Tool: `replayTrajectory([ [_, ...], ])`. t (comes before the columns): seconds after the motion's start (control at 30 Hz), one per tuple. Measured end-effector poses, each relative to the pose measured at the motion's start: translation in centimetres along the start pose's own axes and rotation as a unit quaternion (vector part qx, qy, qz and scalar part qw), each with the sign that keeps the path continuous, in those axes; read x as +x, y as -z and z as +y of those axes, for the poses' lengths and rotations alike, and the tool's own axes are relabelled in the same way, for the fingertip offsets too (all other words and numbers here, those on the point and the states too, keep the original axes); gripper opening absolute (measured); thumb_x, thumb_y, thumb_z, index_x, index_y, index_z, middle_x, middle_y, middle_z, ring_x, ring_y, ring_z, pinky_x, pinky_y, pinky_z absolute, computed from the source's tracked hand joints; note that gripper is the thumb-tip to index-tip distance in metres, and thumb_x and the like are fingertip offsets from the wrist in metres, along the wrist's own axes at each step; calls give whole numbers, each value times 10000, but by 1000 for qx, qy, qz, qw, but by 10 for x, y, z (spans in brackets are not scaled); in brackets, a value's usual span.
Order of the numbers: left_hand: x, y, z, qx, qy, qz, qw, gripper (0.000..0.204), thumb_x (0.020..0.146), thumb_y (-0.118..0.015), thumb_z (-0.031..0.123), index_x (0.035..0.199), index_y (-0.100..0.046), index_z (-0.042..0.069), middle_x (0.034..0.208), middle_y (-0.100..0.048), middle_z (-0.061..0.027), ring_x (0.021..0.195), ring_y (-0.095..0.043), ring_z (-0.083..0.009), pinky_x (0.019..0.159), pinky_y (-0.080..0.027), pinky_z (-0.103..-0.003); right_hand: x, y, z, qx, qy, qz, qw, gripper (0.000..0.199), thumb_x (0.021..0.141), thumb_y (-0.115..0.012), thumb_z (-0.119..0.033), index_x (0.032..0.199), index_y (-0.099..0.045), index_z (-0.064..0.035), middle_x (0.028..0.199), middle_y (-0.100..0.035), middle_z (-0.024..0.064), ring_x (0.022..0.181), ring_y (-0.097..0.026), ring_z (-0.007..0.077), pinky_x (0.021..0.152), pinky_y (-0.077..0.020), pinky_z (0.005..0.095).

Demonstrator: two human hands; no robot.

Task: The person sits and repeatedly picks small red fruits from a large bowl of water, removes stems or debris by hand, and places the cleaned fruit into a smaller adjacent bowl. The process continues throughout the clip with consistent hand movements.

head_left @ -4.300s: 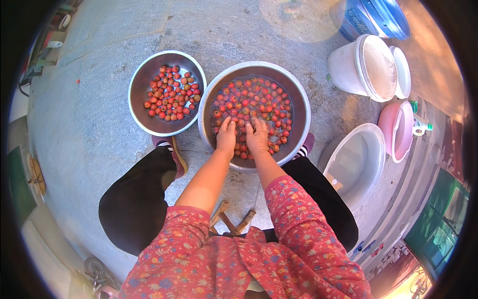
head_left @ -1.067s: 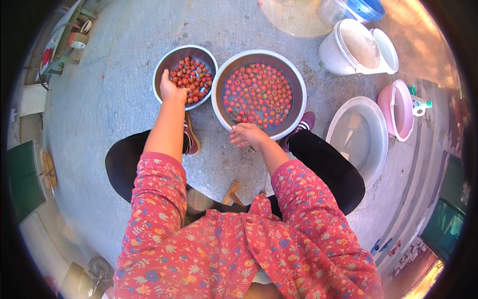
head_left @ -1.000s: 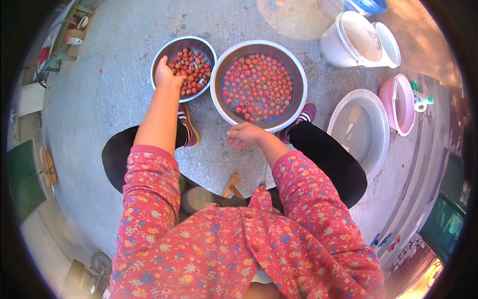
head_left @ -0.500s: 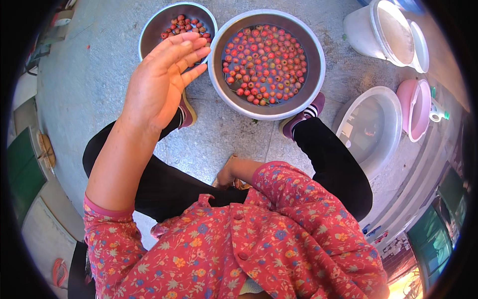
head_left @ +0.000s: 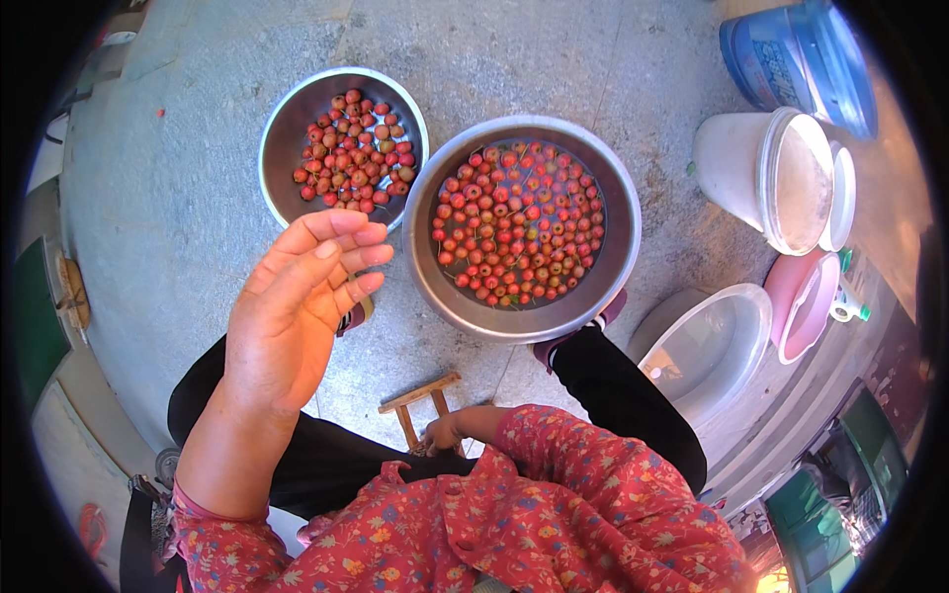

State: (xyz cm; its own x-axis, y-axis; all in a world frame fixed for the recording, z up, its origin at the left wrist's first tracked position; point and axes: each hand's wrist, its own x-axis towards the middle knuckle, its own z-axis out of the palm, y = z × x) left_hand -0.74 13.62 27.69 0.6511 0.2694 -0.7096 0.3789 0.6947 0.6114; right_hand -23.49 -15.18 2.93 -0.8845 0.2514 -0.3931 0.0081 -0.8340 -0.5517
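Left hand (head_left: 282,336): fingers (head_left: 362,257) loosely curled with small gaps between them; we see nothing held. It seems raised in the air, overlapping the near rim of the smaller round steel bowl (head_left: 282,158) in our view. Right hand (head_left: 445,432): low and near, beside a light-brown wooden frame (head_left: 420,391); its fingers are partly hidden, so we cannot tell whether they grip.

Small round red fruits (head_left: 514,222) float in water in the larger round steel basin (head_left: 621,208), far of the right hand; more of the same fruits lie in the smaller bowl to its left. The two rims meet or nearly so. We judge both vessels stand close together, ahead of the legs, for easy reach by either hand.

Farther right: an oval grey basin (head_left: 753,331), a pink plastic basin (head_left: 781,287), a white plastic bucket (head_left: 732,163) and a blue plastic bucket (head_left: 766,59), perhaps put aside to leave working room. The blue bucket carries pale lettering, not transcribed; we note no writing on the steel vessels.
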Motion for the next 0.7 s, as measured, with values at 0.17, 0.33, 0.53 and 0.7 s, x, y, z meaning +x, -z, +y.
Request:
replayTrajectory([
  [0.17,-7,-11,11,-20,-13,-36,999,251,995,-489,149,1196,-564,20,1166,-631,-122,1083,-609,-205,950,-462,-352,-63,23,34,104,4,19,994,419,934,-653,-274,1328,-587,-146,1216,-621,60,1123,-565,222,809,-564,443],
  [0.33,-9,-22,22,-6,-70,-71,995,220,995,-507,150,1163,-579,27,1129,-645,-112,1064,-614,-190,929,-476,-337,-111,51,13,-68,-91,19,993,417,914,-654,-234,1321,-595,-165,1030,-660,26,936,-631,174,765,-538,410],
  [0.53,4,-25,-1,28,-71,-87,993,210,986,-524,150,1141,-583,22,1125,-649,-121,1053,-634,-210,918,-500,-343,-116,61,-36,-147,-82,155,973,452,879,-681,-387,1240,-656,-116,1169,-687,61,1030,-669,188,813,-534,407],
  [0.7,0,-49,-19,75,-65,-99,990,177,970,-556,166,1094,-595,45,1079,-641,-84,1020,-618,-178,881,-490,-315,-133,59,-37,-222,-42,400,888,466,869,-655,-423,1167,-685,-65,1073,-707,159,1025,-665,303,887,-513,440],
])
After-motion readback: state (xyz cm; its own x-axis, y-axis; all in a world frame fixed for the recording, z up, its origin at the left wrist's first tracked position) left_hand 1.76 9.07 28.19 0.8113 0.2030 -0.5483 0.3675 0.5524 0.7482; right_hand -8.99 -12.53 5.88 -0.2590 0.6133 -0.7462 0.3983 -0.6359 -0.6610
